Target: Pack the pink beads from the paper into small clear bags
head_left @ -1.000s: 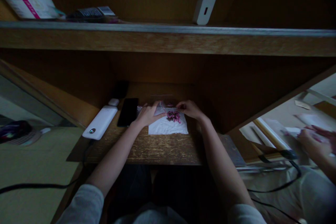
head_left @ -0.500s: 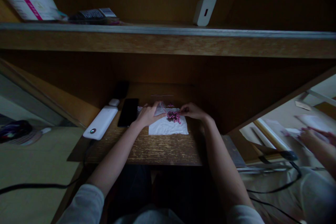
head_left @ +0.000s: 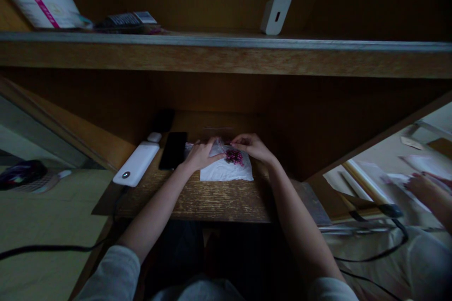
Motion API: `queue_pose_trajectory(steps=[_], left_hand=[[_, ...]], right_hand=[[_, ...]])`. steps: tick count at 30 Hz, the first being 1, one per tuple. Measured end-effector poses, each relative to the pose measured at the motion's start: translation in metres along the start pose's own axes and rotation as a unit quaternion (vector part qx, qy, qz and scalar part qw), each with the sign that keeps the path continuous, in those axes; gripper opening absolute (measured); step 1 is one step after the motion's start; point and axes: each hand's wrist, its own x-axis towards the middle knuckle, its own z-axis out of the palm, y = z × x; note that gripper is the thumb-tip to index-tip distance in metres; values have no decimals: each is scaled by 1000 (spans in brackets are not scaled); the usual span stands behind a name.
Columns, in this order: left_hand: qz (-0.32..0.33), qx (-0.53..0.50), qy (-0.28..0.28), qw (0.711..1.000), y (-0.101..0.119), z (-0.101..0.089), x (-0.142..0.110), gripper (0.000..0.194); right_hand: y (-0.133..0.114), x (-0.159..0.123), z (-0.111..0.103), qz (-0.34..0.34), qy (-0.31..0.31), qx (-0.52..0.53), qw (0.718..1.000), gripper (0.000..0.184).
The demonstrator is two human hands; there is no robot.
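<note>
Head view: right hand (head_left: 256,146), thumb and fingertips drawn close together, now shifted from the heap's edge to just behind it, suggesting piecemeal handling, any hold too small to tell; left hand (head_left: 202,155), thumb spread from fingers, at a clear plastic bag (head_left: 219,143), grip and bag contents unclear. Pink beads (head_left: 234,157): heaped on white cloth (head_left: 221,172), on tabletop (head_left: 219,201). Basket (head_left: 39,185), on floor (head_left: 31,221) at left: dark item inside.

The head camera looks forward and down over the desk (head_left: 219,202).
</note>
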Motion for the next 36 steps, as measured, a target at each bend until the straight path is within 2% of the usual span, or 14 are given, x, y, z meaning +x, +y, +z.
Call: queue_pose_trajectory(steps=[5,9,13,15,20,25,30,36], left_hand=[[15,5,16,1000,0,2,0,67],[16,0,18,1000,-1,5,0,67],[11,1,9,1000,-1,4,0,67],[12,-3,12,1000,0,3,-1,66],[18,-11,23,1000,1,2,-2,67],[12,-10,25,1000,-1,5,-1,70],[4,-16,27,999,0,6,-1,70],[-8,-19,15,1000,2,-1,-3,71]], right_hand=[[-2,4,18,-29,1,-2,1000,24],[0,4,24,-49,-17,-28,998,26],[-2,2,15,-38,18,-46,998,25],[-1,2,7,-37,15,-63,997,25],[6,4,-9,-35,-46,-130,990,26],[8,-1,-20,-33,-94,-218,971,26],[14,-12,-18,-19,-98,-229,968,23],[28,-16,-14,4,-63,-208,976,22]])
